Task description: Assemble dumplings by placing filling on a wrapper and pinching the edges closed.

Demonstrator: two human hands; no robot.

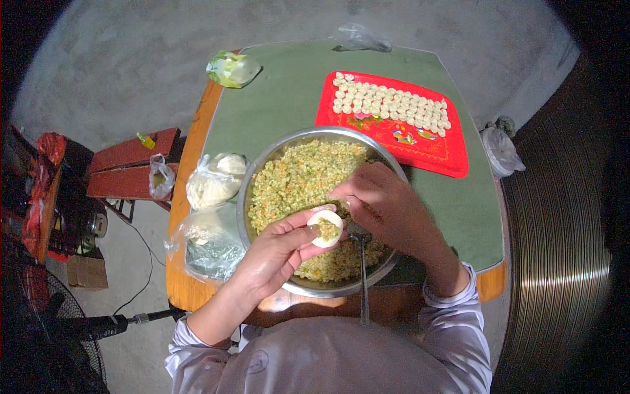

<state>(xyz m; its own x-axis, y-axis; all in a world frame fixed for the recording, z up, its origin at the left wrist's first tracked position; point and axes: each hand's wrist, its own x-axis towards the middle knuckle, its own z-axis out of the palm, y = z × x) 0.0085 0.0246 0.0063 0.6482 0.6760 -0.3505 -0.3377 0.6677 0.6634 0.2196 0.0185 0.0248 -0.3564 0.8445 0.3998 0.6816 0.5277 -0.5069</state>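
My left hand holds a round white dough wrapper with a small heap of filling on its middle, its thumb at the wrapper's edge. Close by on the right, above the bowl, my right hand has its fingers bent; whether they hold anything cannot be made out. Beneath both hands stands a wide steel bowl of chopped green, orange and pale filling. A metal spoon leans in it, handle towards me. Beyond the bowl, a red tray carries rows of small filled dumplings.
Clear plastic bags with white dough lie left of the bowl, another plastic bag nearer me. A green-white packet lies at the table's far left corner. A fan stands at lower left, a red bench beyond.
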